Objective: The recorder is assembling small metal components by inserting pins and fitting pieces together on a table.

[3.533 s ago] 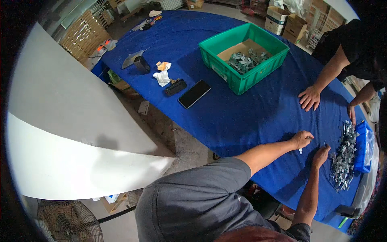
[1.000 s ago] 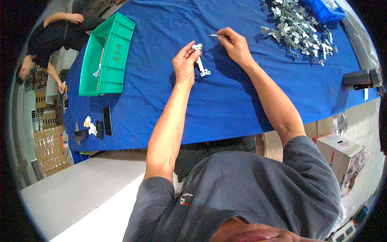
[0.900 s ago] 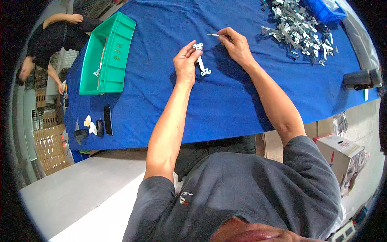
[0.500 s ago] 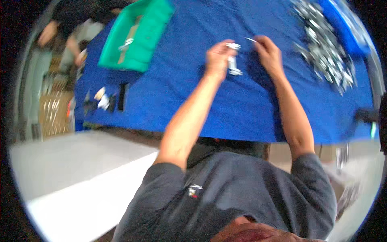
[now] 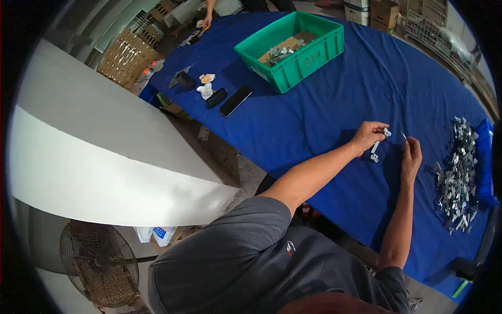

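Observation:
My left hand (image 5: 368, 137) is closed on a small silvery-white metal bracket (image 5: 375, 150), a narrow bar with wider ends. The bracket is held just above the blue cloth (image 5: 324, 125), and its lower end hangs free. Close by on the right, my right hand (image 5: 411, 153) pinches a thin, light-coloured, pointed piece (image 5: 403, 135), too small for me to name. Its tip is raised and stands apart from the bracket. Farther right, a heap of small metal parts (image 5: 459, 180) lies on the cloth.
A green crate (image 5: 293, 77) with metal parts and cardboard inside stands at the far side. Left of it lie a black phone (image 5: 236, 101), a dark case (image 5: 216, 98) and crumpled tissue (image 5: 205, 91). A blue bin (image 5: 486, 162) borders the heap. Another person's hand (image 5: 208, 21) shows far left.
My view has swung round to the left, so the table and hands appear farther right. Both hands keep their hold on the bracket and the thin piece, still a small gap apart.

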Tool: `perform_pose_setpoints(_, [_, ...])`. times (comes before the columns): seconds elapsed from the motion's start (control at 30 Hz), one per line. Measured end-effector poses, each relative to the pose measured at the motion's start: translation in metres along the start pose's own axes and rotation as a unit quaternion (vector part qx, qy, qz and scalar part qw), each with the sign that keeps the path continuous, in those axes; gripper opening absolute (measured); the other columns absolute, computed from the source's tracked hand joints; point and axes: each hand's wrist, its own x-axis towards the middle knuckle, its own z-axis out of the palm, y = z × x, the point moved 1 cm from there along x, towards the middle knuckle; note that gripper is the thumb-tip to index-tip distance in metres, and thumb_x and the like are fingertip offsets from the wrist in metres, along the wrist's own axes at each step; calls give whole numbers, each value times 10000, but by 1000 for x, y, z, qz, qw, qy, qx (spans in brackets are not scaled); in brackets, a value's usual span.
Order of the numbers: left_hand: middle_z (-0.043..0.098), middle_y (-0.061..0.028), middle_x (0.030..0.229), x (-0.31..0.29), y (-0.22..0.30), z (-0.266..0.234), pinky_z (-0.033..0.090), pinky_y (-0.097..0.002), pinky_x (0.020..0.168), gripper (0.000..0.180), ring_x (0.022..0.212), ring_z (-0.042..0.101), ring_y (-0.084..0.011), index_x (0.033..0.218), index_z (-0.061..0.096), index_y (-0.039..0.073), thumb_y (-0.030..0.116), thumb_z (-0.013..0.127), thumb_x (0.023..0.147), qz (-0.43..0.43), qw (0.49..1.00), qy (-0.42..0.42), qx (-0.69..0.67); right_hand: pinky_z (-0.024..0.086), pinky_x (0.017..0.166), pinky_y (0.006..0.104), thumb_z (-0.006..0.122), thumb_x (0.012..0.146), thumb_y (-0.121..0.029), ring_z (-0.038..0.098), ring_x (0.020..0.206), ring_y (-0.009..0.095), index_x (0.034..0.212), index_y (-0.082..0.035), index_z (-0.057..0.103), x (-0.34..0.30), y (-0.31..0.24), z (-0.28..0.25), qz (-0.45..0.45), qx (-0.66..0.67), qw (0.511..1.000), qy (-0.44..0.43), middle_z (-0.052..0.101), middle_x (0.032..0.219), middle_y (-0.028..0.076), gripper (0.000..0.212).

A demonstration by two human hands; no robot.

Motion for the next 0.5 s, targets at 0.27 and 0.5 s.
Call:
perform_pose_setpoints(0.27, [684, -74, 1042, 0, 4, -1, 507, -258, 865, 396, 966, 641, -136, 1197, 631, -4, -64, 619, 805, -4, 1000, -1, 19, 434, 708, 227, 553, 967, -104, 508, 763, 86, 1052, 11, 596, 0, -6, 2, 26, 7, 1000, -9, 580, 887, 17, 150])
perform_pose_setpoints(0.5, [682, -88, 1053, 0, 0, -2, 508, -264, 871, 402, 971, 642, -147, 1206, 624, -4, -69, 605, 810, -11, 1000, -3, 7, 438, 725, 227, 555, 969, -114, 519, 790, 87, 1062, 16, 594, 0, -2, 0, 34, 21, 999, -18, 583, 896, 20, 165])
